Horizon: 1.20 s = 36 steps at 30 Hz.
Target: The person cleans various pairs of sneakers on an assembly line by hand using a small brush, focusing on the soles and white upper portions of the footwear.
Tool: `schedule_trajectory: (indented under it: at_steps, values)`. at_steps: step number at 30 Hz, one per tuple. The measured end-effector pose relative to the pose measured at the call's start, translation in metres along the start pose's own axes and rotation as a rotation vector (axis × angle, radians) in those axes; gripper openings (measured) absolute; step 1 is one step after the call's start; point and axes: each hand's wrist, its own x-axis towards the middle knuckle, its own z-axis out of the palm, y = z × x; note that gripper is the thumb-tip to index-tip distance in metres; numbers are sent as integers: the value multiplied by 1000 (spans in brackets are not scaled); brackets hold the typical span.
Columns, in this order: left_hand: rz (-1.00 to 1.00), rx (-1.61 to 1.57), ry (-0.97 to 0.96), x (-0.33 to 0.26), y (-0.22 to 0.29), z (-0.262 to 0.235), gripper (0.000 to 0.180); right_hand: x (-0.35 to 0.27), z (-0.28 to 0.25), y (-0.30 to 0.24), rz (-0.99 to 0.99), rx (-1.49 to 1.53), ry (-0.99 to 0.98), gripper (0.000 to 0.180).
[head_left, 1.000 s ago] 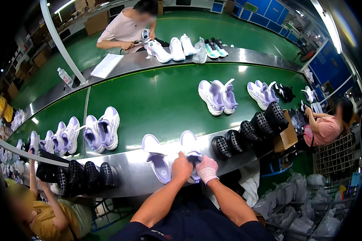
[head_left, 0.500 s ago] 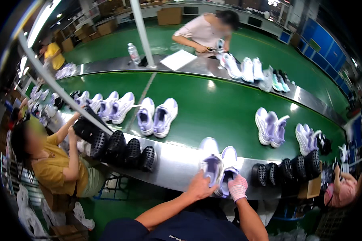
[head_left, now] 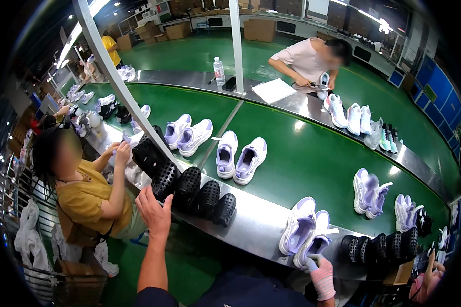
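Observation:
My bare left hand (head_left: pixel 155 209) is raised with fingers spread, right beside a row of black foot-shaped blocks with dimpled surfaces; the nearest black block (head_left: pixel 165 180) is at its fingertips. I cannot tell whether they touch. In a pink-striped glove, my right hand (head_left: pixel 321 276) pinches the heel of a white and lavender sneaker (head_left: pixel 313 240) on the metal ledge. Its mate, another white and lavender sneaker (head_left: pixel 298 227), stands close against it on the left, untouched by either hand.
A green conveyor belt (head_left: pixel 302 169) runs beyond the metal ledge (head_left: pixel 256 220), carrying sneaker pairs. More black blocks (head_left: pixel 379 246) stand at the right. A slanting grey post (head_left: pixel 119 82) rises near the left co-worker (head_left: pixel 89 192). Another person (head_left: pixel 312 59) handles a shoe across the belt.
My left hand has let go of the left sneaker and swung left to the black blocks. My right hand keeps its hold at the other sneaker's heel. The view has shifted left.

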Motion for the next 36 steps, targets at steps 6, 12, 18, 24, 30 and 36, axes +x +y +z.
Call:
schedule_trajectory:
  at_steps: [6, 12, 18, 24, 30, 36]
  values:
    - [67, -80, 91, 7, -12, -21, 45, -1, 26, -51, -94, -276, -52, 34]
    - [513, -623, -150, -57, 139, -72, 47, 9, 84, -93, -182, 436, -205, 48]
    - [468, -1170, -624, -87, 183, -63, 46, -2, 40, -75, 345, 974, -594, 34]
    - [-281, -1547, -1528, -99, 233, -12, 25, -15, 33, -51, 277, 875, -789, 47]
    - [-488, -1340, -1167, -136, 248, 16, 17, -34, 6, -65, -65, -610, -260, 74]
    - [-365, -1327, -1238, -138, 263, 18, 24, -37, 15, -42, -148, -250, -160, 54]
